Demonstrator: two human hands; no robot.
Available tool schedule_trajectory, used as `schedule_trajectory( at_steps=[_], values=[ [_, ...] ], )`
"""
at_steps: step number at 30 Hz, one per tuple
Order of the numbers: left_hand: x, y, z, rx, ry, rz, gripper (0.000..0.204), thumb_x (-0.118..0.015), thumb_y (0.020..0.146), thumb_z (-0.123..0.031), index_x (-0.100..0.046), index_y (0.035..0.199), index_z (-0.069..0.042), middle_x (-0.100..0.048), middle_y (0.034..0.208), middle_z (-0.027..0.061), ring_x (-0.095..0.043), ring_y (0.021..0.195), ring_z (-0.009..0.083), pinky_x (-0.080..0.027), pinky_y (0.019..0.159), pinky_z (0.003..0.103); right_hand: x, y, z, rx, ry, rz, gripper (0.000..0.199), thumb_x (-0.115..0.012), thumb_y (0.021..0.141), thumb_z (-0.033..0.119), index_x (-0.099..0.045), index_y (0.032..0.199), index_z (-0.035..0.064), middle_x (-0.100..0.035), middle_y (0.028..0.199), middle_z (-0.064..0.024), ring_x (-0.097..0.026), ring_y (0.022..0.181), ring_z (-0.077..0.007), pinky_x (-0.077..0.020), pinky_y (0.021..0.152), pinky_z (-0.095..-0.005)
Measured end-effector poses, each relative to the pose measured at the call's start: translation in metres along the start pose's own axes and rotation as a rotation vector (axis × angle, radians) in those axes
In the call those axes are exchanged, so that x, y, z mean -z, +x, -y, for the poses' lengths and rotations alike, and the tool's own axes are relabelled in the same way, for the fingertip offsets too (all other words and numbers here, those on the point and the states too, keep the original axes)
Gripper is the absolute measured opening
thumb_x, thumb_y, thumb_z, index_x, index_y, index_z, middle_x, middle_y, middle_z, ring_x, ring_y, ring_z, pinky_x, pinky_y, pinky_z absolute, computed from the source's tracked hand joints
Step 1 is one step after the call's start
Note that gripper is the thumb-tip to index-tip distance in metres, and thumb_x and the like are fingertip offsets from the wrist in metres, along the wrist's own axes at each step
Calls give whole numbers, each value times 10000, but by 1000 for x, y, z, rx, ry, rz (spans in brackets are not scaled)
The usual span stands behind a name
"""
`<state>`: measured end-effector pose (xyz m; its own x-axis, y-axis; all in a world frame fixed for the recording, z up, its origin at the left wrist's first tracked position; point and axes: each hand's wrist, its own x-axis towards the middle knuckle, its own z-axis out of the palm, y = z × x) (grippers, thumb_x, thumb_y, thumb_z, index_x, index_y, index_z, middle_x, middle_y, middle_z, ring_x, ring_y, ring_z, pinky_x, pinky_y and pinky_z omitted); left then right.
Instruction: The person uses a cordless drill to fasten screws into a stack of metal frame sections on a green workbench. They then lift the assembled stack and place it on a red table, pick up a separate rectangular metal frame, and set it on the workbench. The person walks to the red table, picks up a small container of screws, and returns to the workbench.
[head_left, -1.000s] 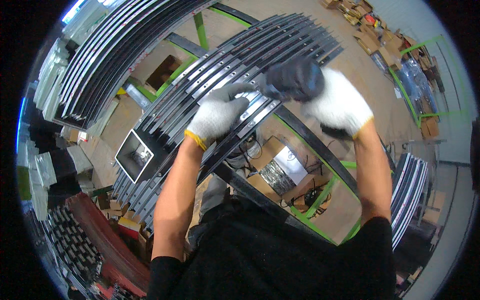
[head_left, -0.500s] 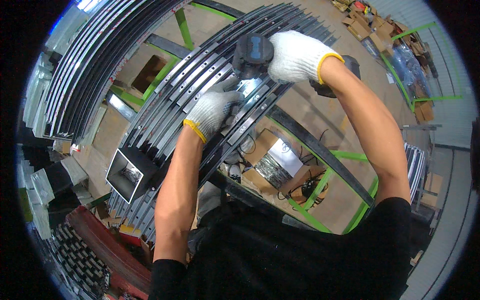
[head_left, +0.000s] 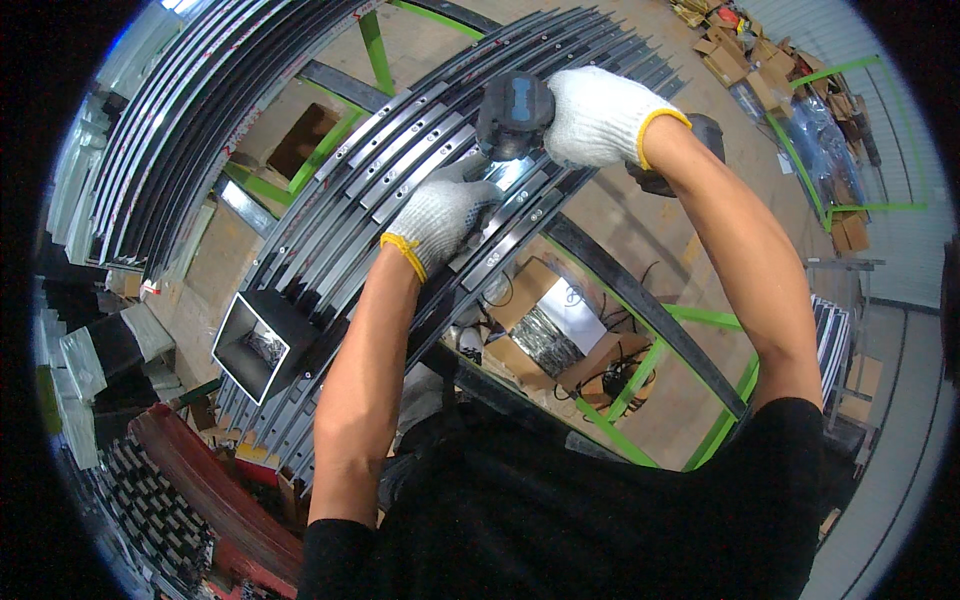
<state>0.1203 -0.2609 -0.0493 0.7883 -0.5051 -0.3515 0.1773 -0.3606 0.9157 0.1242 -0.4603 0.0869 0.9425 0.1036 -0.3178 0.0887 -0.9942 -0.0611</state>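
A black cordless power driver (head_left: 515, 112) with a blue mark is gripped in my gloved right hand (head_left: 605, 118). Its nose points down at the long dark metal strips (head_left: 560, 45), and light shines on the metal below it. Just left of the driver, my gloved left hand (head_left: 442, 212) rests on the strips with its fingers curled down. Whatever those fingers pinch is hidden. Short bright steel plates (head_left: 425, 160) with screw holes lie on the strips beyond that hand.
A black open box (head_left: 298, 325) of small metal pieces sits on the strips at left. Green-framed supports (head_left: 700, 313) with dark rails carry the strips. Below is a cardboard box (head_left: 533, 283) with a clear bag and cables. More curved profiles (head_left: 215, 90) are stacked far left.
Both hands and the driver appear slightly further right in the picture, and the strips shift slightly too. The right hand keeps its grip on the driver.
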Motion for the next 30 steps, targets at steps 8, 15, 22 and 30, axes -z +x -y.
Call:
schedule_trajectory(
  at_steps=[8, 15, 22, 30],
  values=[
    [14, -1, -25, -71, -76, -199, 321, -627, 1010, -327, -715, 1131, -43, -580, 712, 11, -530, 599, 92, -431, 531, 289, 0, 4, 2, 40, -56, 42, 306, -649, 762, 214, -797, 930, 5, -743, 934, -275, -736, 850, -434, -595, 785, -471],
    [29, 3, -88, -333, 32, -141, 393, -684, 1017, -385, -732, 1129, -11, -678, 779, 12, -582, 616, 119, -448, 558, 278, 1, 9, -1, 72, -81, 23, 294, -646, 776, 216, -802, 921, 13, -742, 914, -268, -732, 823, -418, -589, 776, -462],
    [25, 16, -75, -313, -350, -34, 450, -766, 953, -371, -759, 1192, 11, -769, 1004, 86, -694, 828, 141, -551, 781, 265, -3, 15, -7, 127, -54, 0, 314, -682, 729, 187, -753, 924, -49, -714, 860, -293, -713, 800, -442, -580, 758, -481],
    [20, 23, -72, -281, -364, -62, 415, -759, 963, -351, -779, 1179, 3, -786, 1034, 95, -715, 865, 134, -574, 821, 273, -3, 18, -10, 116, -91, 45, 294, -692, 750, 180, -756, 940, -34, -725, 873, -279, -713, 798, -421, -581, 754, -472]
  ],
)
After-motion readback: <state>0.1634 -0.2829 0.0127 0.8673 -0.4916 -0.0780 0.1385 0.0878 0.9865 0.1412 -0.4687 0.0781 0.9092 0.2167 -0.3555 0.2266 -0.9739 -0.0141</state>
